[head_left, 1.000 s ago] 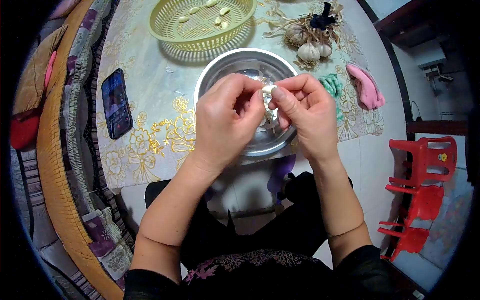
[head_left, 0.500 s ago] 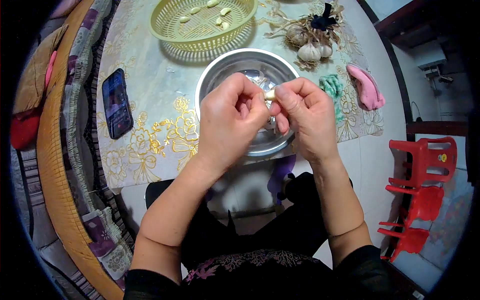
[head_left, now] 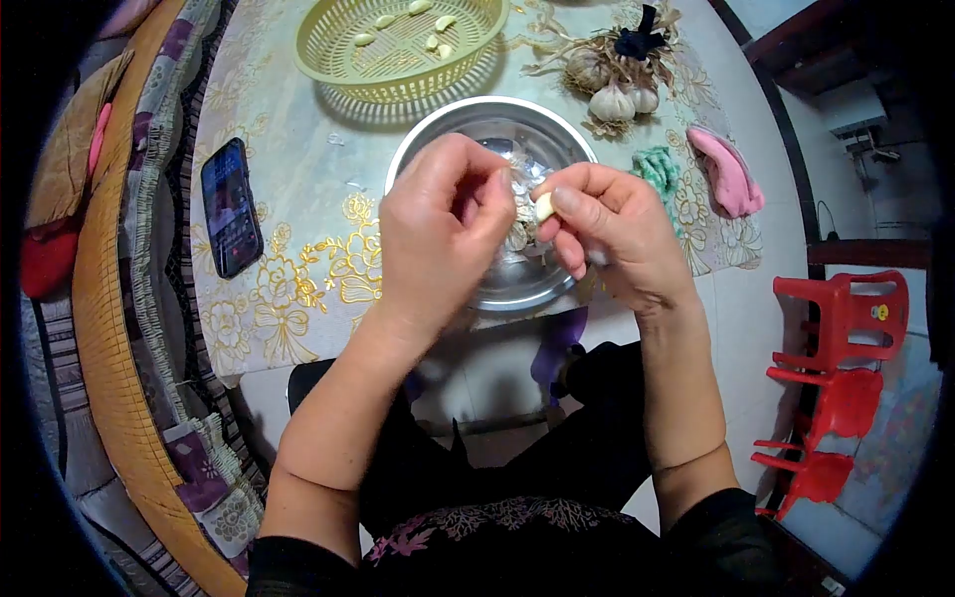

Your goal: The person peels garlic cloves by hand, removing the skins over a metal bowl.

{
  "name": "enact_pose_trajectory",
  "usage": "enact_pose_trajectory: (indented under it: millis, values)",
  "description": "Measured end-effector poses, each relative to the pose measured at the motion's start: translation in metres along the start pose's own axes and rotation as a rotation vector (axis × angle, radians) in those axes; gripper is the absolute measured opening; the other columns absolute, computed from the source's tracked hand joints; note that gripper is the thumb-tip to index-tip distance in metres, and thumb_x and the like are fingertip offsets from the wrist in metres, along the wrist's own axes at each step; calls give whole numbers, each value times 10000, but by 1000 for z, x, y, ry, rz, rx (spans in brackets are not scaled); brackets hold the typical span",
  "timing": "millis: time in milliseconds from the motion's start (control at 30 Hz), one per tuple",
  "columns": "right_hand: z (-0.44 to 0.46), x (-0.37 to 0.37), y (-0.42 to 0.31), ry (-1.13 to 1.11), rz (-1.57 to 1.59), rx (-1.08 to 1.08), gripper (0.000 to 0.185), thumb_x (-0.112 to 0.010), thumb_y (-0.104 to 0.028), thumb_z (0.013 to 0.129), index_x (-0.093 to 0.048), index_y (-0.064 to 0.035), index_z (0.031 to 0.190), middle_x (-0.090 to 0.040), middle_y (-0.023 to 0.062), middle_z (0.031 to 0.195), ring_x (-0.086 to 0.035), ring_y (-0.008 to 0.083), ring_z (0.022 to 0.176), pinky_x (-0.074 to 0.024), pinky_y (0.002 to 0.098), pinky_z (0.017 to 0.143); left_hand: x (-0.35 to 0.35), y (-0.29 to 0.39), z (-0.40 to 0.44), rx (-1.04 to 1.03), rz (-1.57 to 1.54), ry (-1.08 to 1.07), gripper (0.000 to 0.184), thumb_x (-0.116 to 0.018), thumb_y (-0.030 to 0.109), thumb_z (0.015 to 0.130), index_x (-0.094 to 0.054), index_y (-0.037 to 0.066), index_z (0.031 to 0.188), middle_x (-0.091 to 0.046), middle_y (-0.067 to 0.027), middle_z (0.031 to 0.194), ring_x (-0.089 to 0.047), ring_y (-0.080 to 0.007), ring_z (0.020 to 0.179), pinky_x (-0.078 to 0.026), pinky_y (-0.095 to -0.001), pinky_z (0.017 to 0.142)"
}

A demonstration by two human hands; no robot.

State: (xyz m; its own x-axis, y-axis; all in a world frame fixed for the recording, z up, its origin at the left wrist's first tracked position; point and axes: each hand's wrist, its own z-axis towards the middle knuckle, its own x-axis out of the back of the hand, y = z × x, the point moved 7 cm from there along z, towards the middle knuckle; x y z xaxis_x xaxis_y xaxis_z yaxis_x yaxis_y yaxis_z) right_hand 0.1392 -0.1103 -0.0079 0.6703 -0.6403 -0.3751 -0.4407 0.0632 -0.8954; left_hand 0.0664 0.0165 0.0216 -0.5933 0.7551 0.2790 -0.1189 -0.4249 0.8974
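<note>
Between the thumb and fingers of my right hand (head_left: 607, 219) is a pale garlic clove (head_left: 544, 207). My left hand (head_left: 448, 214) is pinched closed a short way to the left of it; whatever its fingertips may hold is too small to make out. Both hands are above a steel bowl (head_left: 418, 144), where bits of garlic skin (head_left: 517, 237) lie. Behind the bowl stands a yellow-green plastic basket (head_left: 398, 90) with several peeled garlic cloves (head_left: 446, 23) in it.
A bundle of garlic bulbs (head_left: 612, 102) lies at the back right, near a green and white cloth (head_left: 657, 171) and a pink cloth (head_left: 724, 171). At the left rests a phone (head_left: 231, 207). Red plastic chairs (head_left: 846, 323) stand on the floor to the right.
My hands have moved apart. The clove, which was between both hands' fingertips, is now in my right hand alone, and my left hand has shifted slightly left.
</note>
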Motion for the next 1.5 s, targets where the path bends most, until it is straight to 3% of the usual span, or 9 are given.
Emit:
enact_pose_trajectory:
  millis: [233,333,433,633,733,1233,1433,1500]
  values:
    - [1,2,-4,23,23,86,217,-593,-69,862,-596,45,1047,-618,48,807,-538,61,586,-447,167,514,0,-11,5,-8,-31,-40,63,-577,57,836,-607,2,844,-572,-99,716,-562,-198,607,-442,-306,556]
    - [1,5,-6,56,33,80,211,-590,-65,865,-587,40,1048,-615,42,811,-540,55,590,-441,159,513,-4,-7,5,-145,103,-48,82,-566,78,845,-605,5,843,-567,-116,717,-567,-225,632,-446,-336,571]
    - [2,8,-5,93,23,116,184,-591,-78,870,-579,29,1019,-612,35,799,-539,50,582,-433,156,500,-7,-6,2,-184,210,-116,55,-586,59,828,-605,17,858,-567,-112,765,-559,-214,621,-445,-322,558]
    - [1,11,-10,206,-141,202,172,-610,-144,874,-574,7,949,-601,18,741,-522,36,548,-411,150,473,-14,-11,1,59,-185,-98,155,-643,5,767,-585,9,911,-564,-53,864,-499,-103,581,-411,-232,520]
    - [1,12,-8,202,-158,208,192,-617,-161,872,-576,7,956,-593,12,720,-519,31,547,-402,149,470,-19,-5,-2,89,-204,-169,158,-641,9,772,-581,3,918,-569,-37,851,-482,-72,595,-400,-214,527]
    - [-2,2,-11,164,-216,243,203,-596,-84,869,-600,-1,1055,-601,2,798,-509,22,586,-401,147,492,-15,-7,-1,62,-177,-101,127,-623,-12,770,-575,12,886,-547,-37,834,-496,-72,613,-391,-205,522]
    - [1,-5,-5,103,-103,192,244,-583,-89,878,-589,-7,1108,-597,-2,825,-502,23,596,-396,146,489,-15,-3,-3,2,-134,-80,234,-630,-21,753,-543,23,965,-524,-47,860,-500,-89,616,-398,-211,512]
    - [1,-5,-4,94,-100,189,250,-585,-90,876,-577,-4,1111,-599,4,830,-505,24,594,-397,146,489,-15,0,-3,-27,-97,-84,288,-641,-24,762,-525,26,1021,-552,-29,883,-504,-57,659,-410,-182,562]
